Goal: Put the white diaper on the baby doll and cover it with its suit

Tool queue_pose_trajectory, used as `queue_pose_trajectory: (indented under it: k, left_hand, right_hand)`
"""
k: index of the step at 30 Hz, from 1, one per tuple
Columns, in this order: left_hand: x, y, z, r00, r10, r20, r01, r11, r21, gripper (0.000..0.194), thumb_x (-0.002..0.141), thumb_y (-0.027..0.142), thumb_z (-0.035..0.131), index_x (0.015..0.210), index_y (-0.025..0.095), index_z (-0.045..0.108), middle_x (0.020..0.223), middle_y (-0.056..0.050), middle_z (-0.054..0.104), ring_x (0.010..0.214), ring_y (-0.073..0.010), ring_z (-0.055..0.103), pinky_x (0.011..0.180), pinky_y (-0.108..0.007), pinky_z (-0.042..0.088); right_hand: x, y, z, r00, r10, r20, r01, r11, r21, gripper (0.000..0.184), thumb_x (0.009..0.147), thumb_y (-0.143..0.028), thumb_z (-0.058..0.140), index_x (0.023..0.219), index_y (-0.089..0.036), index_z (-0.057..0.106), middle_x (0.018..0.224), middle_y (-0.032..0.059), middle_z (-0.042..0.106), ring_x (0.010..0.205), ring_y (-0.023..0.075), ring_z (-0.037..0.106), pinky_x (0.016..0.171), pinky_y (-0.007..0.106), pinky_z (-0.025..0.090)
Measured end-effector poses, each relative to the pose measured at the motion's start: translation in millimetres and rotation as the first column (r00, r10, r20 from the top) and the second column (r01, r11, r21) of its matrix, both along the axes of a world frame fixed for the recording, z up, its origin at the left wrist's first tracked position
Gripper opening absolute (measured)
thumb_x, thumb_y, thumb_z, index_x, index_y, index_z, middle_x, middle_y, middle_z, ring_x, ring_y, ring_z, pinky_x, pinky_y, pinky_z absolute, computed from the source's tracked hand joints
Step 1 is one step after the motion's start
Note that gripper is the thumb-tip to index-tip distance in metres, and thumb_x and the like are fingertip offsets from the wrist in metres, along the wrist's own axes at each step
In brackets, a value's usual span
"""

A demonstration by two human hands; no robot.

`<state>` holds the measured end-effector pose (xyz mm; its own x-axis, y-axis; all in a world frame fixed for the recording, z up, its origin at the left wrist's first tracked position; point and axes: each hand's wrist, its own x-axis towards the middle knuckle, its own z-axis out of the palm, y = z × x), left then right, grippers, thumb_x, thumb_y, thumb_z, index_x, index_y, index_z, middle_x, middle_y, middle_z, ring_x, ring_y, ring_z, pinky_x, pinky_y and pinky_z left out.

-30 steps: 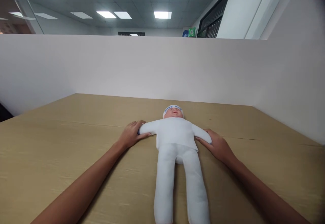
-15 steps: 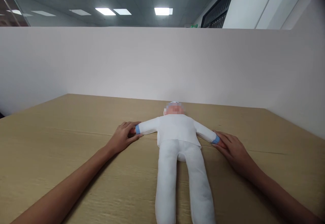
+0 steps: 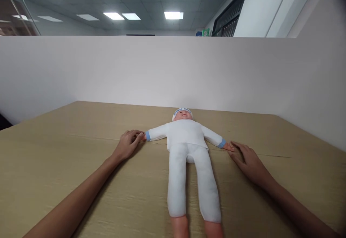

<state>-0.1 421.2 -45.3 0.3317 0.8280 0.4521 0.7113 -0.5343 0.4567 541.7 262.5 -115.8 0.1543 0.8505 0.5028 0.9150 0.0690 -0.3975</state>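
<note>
A baby doll (image 3: 187,133) lies on its back, head at the far side, arms spread out and legs toward me. It wears a white top and trousers with blue cuffs, and a white headband with blue lettering. My left hand (image 3: 127,146) is closed at the doll's hand on the left, thumb and fingers hiding most of it. On the other side, my right hand (image 3: 250,160) rests with thumb and fingers apart around the doll's other hand (image 3: 229,146), which shows between them. The doll's bare lower legs run out of the bottom of the view.
The doll lies on a tan, cardboard-like tabletop (image 3: 81,166) with thin creases across it. A white partition (image 3: 129,68) rises behind the table and along its right side. Ceiling lights and a dark window grille (image 3: 229,13) show beyond.
My hands have slid outward off the cuffs, and my right hand has loosened, showing the doll's hand. The view has shifted, so the headband and the doll's bare lower legs now show.
</note>
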Motion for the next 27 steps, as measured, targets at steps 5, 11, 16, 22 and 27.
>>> queue_pose_trajectory:
  k: [5,11,16,22,27]
  left_hand:
    - [-2,4,-1.9,0.999,0.035,-0.021,-0.035,0.999,-0.009,0.050,0.105,0.059,0.042,0.106,0.025,0.079,0.108,-0.007,0.081,0.100,-0.0301,0.066,0.093,-0.043,0.049]
    - [-3,13,-5.8,0.994,0.106,-0.025,-0.107,0.994,-0.039,0.055,0.099,0.066,0.045,0.096,0.023,0.078,0.099,-0.010,0.080,0.098,-0.0332,0.064,0.092,-0.046,0.048]
    - [-3,17,-7.7,0.987,0.153,-0.042,-0.156,0.985,-0.070,0.055,0.096,0.068,0.046,0.094,0.024,0.078,0.099,-0.010,0.080,0.100,-0.0344,0.064,0.091,-0.046,0.048]
    - [-4,22,-12.0,0.985,0.160,-0.061,-0.166,0.980,-0.107,0.053,0.098,0.067,0.044,0.091,0.024,0.075,0.093,-0.007,0.078,0.092,-0.0299,0.065,0.088,-0.042,0.047]
    - [-3,23,-15.7,0.988,0.151,-0.029,-0.153,0.983,-0.105,0.050,0.099,0.065,0.044,0.088,0.024,0.072,0.090,-0.006,0.076,0.094,-0.0294,0.065,0.095,-0.044,0.046]
  right_hand:
    - [5,-1,5.9,0.997,0.007,-0.082,-0.007,1.000,0.004,0.050,0.105,-0.060,0.044,0.123,-0.024,0.073,0.129,0.0137,0.076,0.123,0.0357,0.068,0.112,0.059,0.050]
    - [10,3,5.3,0.997,0.006,-0.072,-0.006,1.000,0.003,0.047,0.104,-0.059,0.050,0.120,-0.026,0.077,0.126,0.0104,0.078,0.121,0.0336,0.068,0.110,0.056,0.051]
    - [17,6,1.0,0.997,-0.005,-0.079,0.006,1.000,0.005,0.047,0.102,-0.060,0.051,0.119,-0.026,0.079,0.125,0.0102,0.078,0.121,0.0335,0.069,0.111,0.056,0.050]
    - [20,9,-1.3,0.997,-0.003,-0.074,0.004,1.000,0.012,0.045,0.102,-0.059,0.052,0.117,-0.027,0.079,0.124,0.0099,0.079,0.122,0.0339,0.068,0.111,0.056,0.049]
    - [15,7,0.5,0.999,0.005,-0.052,-0.003,1.000,0.026,0.045,0.103,-0.058,0.050,0.117,-0.027,0.079,0.123,0.0087,0.079,0.121,0.0327,0.068,0.111,0.056,0.049]
